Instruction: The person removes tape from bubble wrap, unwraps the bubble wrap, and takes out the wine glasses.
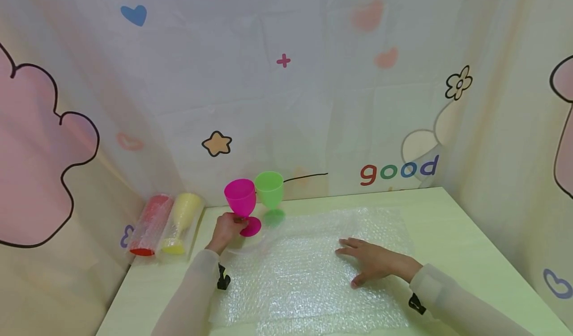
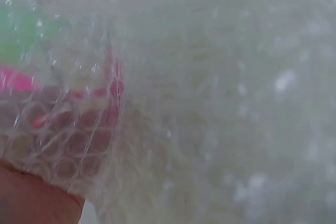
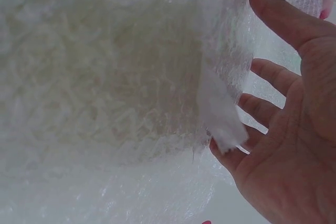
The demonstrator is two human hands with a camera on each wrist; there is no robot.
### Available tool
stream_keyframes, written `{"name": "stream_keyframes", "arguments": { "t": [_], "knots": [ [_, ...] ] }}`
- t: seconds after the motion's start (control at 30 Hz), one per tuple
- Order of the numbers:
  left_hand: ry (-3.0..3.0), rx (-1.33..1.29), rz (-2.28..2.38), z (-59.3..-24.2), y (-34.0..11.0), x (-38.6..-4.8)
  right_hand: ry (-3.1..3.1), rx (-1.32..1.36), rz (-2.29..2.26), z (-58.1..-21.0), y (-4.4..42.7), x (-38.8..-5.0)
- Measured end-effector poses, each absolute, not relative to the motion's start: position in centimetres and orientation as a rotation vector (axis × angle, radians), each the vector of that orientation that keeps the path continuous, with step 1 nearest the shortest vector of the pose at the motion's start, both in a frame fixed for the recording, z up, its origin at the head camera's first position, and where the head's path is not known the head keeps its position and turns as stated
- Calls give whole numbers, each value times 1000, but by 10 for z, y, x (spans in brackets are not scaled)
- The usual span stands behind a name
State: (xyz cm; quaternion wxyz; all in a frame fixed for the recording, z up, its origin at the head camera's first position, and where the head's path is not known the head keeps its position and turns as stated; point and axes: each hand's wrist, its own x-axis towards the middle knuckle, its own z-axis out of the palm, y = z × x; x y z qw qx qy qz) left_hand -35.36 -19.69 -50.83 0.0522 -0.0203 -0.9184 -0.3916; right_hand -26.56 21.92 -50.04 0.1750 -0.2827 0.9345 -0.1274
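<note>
My left hand (image 1: 226, 230) grips a bright pink plastic goblet (image 1: 240, 197) by its stem, at the back left of the table. Beside it, almost touching, a green goblet (image 1: 269, 190) stands upright. A large sheet of clear bubble wrap (image 1: 300, 281) lies spread in front of both. Over the right part of that sheet is my right hand (image 1: 373, 260), its fingers spread. In the right wrist view its fingertips (image 3: 262, 66) touch the edge of the wrap. Bubble wrap hides much of the left wrist view, where part of the left hand (image 2: 39, 198) and blurred pink show.
Two wrapped goblets, one red (image 1: 154, 221) and one yellow (image 1: 181, 221), lie at the table's left edge. A printed curtain (image 1: 304, 112) hangs right behind the pale green table (image 1: 452, 256) and along both sides.
</note>
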Motion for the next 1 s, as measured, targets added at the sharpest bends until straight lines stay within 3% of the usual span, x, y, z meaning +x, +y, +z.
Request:
{"name": "stream_keyframes", "arguments": {
  "t": [0.57,1.0],
  "knots": [
    [-2775,-117,-1107,-481,-227,-314,2640,-822,-380,-499,220,-265],
    [-2792,-166,-776,-455,-237,-286,2629,-797,-420,-502,221,-266]
  ]
}}
